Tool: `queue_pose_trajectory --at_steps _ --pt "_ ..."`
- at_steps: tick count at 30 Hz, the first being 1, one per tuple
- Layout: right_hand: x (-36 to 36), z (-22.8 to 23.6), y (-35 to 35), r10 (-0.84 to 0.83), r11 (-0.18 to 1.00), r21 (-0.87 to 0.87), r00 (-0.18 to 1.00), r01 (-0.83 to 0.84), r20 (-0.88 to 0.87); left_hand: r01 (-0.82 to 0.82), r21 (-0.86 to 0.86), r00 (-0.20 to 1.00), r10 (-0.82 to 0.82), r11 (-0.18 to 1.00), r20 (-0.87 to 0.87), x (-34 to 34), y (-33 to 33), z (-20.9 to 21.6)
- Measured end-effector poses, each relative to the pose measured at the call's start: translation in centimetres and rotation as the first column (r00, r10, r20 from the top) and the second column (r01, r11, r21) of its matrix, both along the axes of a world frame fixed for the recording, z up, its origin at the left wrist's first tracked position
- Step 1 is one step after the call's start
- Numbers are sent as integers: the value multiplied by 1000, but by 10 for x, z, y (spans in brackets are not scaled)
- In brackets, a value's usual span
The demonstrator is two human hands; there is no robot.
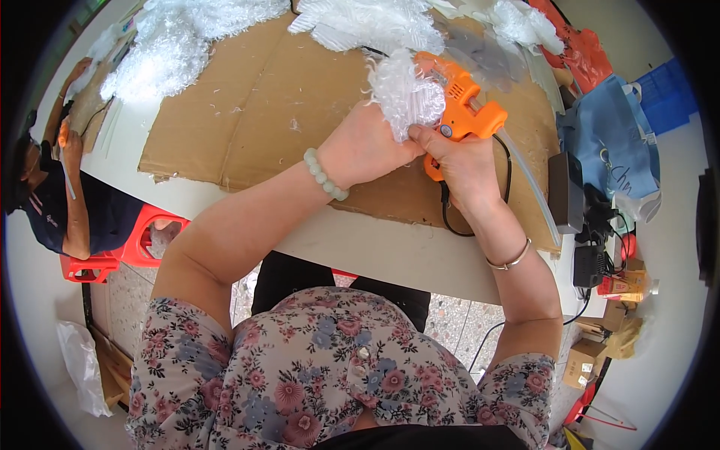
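Observation:
My left hand (367, 146), a pale green bead bracelet at its wrist, is closed on a fluffy white feathery piece (401, 90) with a shiny, ribbed patch. Beside it, my right hand (471, 163) grips an orange hot glue gun (466, 101). A long clear glue stick (536, 191) trails from the gun's back end toward the right table edge. Both hands meet over the cardboard, with the right thumb against the white piece. The gun's nozzle is hidden behind the fluff.
Cardboard (255, 112) covers much of the white table (367, 247). White fluffy material (172, 49) lies along the far side. A dark box (565, 191), black adapters (589, 264) and a blue bag (619, 142) stand at right. Another person (75, 180) works at far left, near red stools (154, 244).

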State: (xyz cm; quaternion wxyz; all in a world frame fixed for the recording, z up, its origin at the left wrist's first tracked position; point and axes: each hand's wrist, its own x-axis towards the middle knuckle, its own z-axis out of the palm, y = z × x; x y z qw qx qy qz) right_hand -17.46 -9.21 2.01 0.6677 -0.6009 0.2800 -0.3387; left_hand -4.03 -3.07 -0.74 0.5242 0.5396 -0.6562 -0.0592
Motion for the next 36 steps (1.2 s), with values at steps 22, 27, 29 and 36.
queue_pose_trajectory --at_steps 22,27,29,36 --pt "-9 8 1 102 976 -173 979 -134 -178 466 191 555 -117 864 -824 9 7 15" --pt "-5 1 -1 136 951 -262 983 -165 -126 460 195 507 -76 867 -859 6 6 16" --pt "-6 5 1 111 946 -277 970 -169 -215 472 205 496 -67 857 -866 4 7 17" --pt "-4 -6 0 111 962 -231 981 -146 -158 574 219 487 -114 789 -866 8 8 12"
